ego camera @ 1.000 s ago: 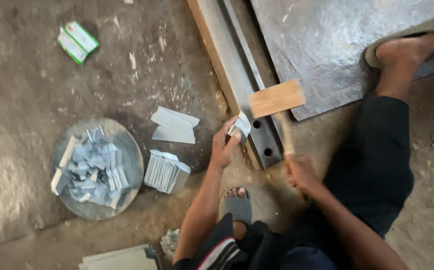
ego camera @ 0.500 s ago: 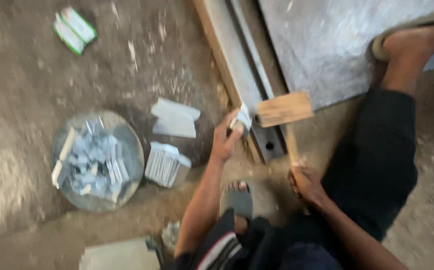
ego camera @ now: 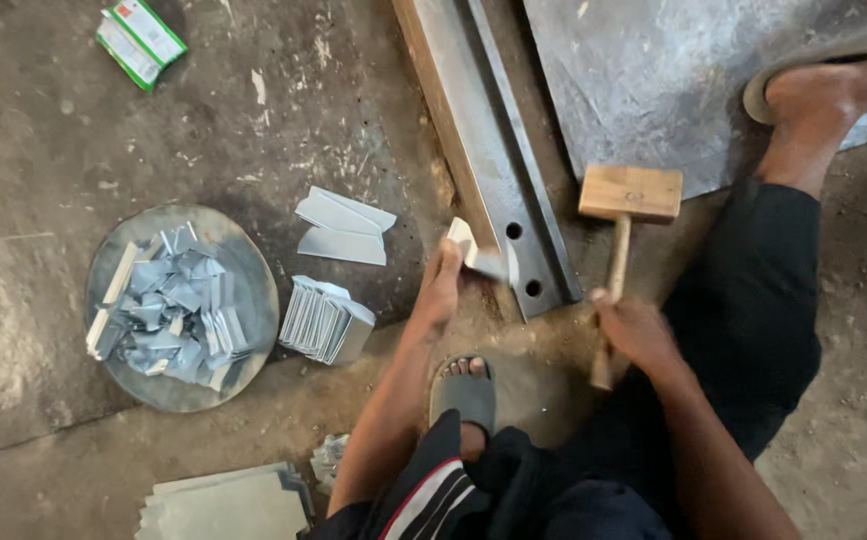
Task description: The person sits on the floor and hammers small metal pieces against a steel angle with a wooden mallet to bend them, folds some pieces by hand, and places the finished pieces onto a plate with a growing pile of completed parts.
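1. A person crouched on a dirt floor [ego camera: 73, 130] grips a wooden mallet [ego camera: 625, 215] by its handle in the right hand [ego camera: 638, 330], fingers closed tight around the shaft; the block head hangs over the near end of a long steel bar [ego camera: 493, 150].
2. The left hand [ego camera: 440, 290] pinches a small folded piece of sheet metal [ego camera: 478, 255] between thumb and fingers, holding it against the near end of the bar, just beside its two drilled holes.
3. A bundle of cut metal strips [ego camera: 325, 320] stands on edge on the floor left of that hand, with two flat folded pieces [ego camera: 341, 228] lying just beyond it.
4. A round metal pan [ego camera: 243, 270] farther left is heaped with bent metal clips [ego camera: 168, 305].
5. A green and white packet [ego camera: 140, 40] lies near the floor's far left corner.
6. Flat metal sheets [ego camera: 223, 505] sit at the near edge, and a large grey steel plate [ego camera: 653, 80] fills the far right, a sandalled foot [ego camera: 818, 95] resting on its edge.
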The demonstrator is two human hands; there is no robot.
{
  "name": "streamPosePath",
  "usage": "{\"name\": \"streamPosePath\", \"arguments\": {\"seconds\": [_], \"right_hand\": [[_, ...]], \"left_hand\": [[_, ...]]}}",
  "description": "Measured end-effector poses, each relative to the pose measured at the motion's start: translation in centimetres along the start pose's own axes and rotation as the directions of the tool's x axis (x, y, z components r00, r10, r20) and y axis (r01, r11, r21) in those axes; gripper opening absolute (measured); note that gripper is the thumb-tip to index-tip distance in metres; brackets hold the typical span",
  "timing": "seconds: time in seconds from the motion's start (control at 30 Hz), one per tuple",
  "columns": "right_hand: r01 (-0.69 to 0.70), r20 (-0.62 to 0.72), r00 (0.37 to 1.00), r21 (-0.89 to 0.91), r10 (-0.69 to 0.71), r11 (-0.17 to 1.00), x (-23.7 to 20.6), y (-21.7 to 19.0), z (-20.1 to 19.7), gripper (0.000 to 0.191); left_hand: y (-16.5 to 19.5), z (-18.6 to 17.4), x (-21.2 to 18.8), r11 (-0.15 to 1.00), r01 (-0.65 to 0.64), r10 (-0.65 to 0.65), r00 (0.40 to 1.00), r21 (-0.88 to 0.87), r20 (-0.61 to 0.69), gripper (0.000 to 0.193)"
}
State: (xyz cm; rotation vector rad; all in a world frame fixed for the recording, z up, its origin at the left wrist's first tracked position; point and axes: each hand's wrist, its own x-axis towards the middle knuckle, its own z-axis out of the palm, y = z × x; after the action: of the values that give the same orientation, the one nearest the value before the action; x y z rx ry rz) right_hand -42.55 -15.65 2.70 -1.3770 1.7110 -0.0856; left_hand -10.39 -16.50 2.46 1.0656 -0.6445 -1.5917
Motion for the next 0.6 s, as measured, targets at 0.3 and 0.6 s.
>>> {"name": "streamPosePath", "arguments": {"seconds": [0.3,0.6], "right_hand": [[0.768,-0.265,0.629,0.067,-0.73,0.637,-5.4,-13.3,-1.0,0.027],[0.452,-0.378,0.866,0.307,-0.329,0.838,-3.6,-11.5,3.1,0.006]], "left_hand": [[1.5,4.2,-2.7,0.744,0.624,-0.666,0.667,0.238,0.333,0.089],[4.3,6.3,-6.3,0.605,-0.644,0.49,0.765,0.468,0.418,0.053]]}}
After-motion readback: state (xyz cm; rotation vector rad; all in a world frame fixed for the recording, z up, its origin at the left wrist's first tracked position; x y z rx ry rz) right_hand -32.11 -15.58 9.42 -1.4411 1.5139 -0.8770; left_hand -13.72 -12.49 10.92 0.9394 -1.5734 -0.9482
